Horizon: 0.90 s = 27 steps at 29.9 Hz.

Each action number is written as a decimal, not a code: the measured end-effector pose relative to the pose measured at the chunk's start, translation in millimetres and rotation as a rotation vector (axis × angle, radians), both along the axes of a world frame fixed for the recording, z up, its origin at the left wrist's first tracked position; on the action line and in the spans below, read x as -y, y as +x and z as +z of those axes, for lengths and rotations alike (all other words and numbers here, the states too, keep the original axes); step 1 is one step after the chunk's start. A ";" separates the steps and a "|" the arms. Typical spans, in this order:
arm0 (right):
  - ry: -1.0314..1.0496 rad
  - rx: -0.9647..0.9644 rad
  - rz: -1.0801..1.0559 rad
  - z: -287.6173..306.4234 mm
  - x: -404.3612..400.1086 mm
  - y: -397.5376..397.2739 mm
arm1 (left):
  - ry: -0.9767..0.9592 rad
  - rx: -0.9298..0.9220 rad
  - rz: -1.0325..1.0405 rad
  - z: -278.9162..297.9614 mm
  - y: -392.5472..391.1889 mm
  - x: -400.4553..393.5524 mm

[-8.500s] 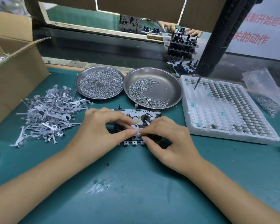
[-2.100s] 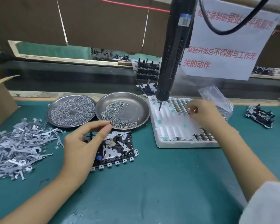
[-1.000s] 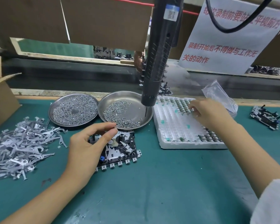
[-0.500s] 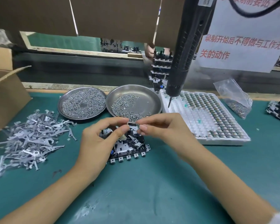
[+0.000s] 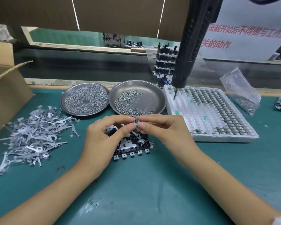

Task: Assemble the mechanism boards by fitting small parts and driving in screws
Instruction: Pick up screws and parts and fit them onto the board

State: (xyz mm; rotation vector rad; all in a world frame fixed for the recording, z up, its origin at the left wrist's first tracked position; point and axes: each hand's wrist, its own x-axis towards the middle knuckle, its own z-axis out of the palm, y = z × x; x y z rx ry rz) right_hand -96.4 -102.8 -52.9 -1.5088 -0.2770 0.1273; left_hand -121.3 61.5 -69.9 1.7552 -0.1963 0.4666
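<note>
Head view: both hands meet above a black-and-silver mechanism board (image 5: 133, 146) lying flat on the green tabletop (image 5: 152, 192). Left hand (image 5: 104, 137) and right hand (image 5: 162, 129) each pinch, between thumb and forefinger, one small silver metal part (image 5: 137, 123), fingertips nearly touching. Behind the board stand two round steel dishes of screws (image 5: 85, 99) (image 5: 137, 98). Right of them lies a white foam tray of small components (image 5: 208, 114), under a hanging black electric screwdriver (image 5: 193, 46). A pile of grey stamped metal levers (image 5: 32, 135) sits at left.
</note>
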 end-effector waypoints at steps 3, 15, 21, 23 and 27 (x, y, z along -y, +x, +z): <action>0.014 0.004 0.006 -0.5 -0.5 -0.2 | 0.016 0.000 0.003 0.9 -0.6 0.2; -0.121 0.173 0.038 -4.7 0.9 -1.1 | 0.034 0.035 -0.004 2.5 -1.9 1.5; -0.155 0.256 0.044 -4.7 1.0 -1.7 | 0.118 0.072 0.015 5.4 -2.0 -0.7; -0.160 0.279 0.049 -4.8 0.4 -2.0 | 0.155 0.083 0.019 5.8 -3.0 -1.6; -0.199 0.342 0.032 -5.4 -0.4 -2.9 | 0.237 0.125 0.011 5.8 -2.8 -4.6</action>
